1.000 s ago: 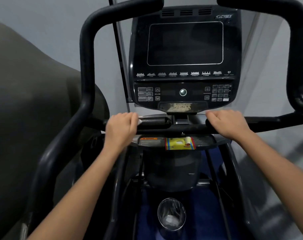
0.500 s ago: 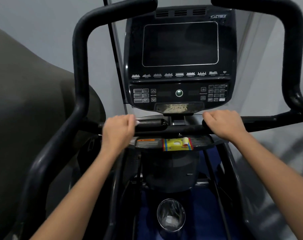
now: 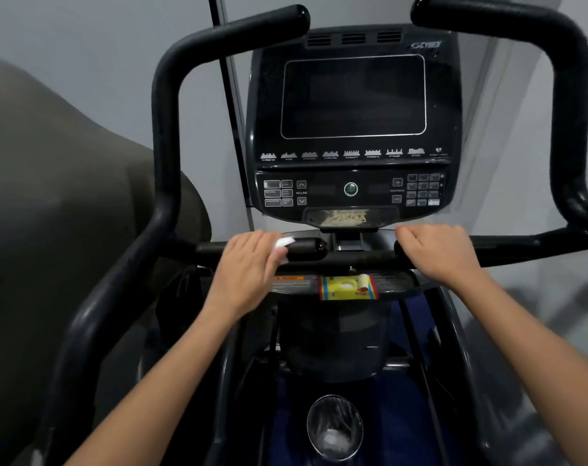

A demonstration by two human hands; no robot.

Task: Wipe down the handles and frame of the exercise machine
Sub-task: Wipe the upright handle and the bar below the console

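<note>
- The black horizontal crossbar handle (image 3: 306, 250) of the exercise machine ran just below the black console (image 3: 353, 129), across the middle of the view; it was the part under work.
- The left hand (image 3: 249, 267) lay over the left part of that bar with a small white wipe (image 3: 283, 244) pinched under its fingers, a corner of it showing against the bar. The hand was blurred, so its exact curl could not be told; holding the wipe against the bar suits rubbing along it.
- The right hand (image 3: 437, 250) was curled round the right part of the same bar and held no cloth, probably to steady the person.
- The tall black curved arm handles (image 3: 165, 136) rose at either side; by my judgement they remained to be wiped.
- Below the bar sat a dark tray (image 3: 396, 284) carrying a yellow packet (image 3: 348, 288), and lower down a clear round cup holder (image 3: 334, 428).
</note>
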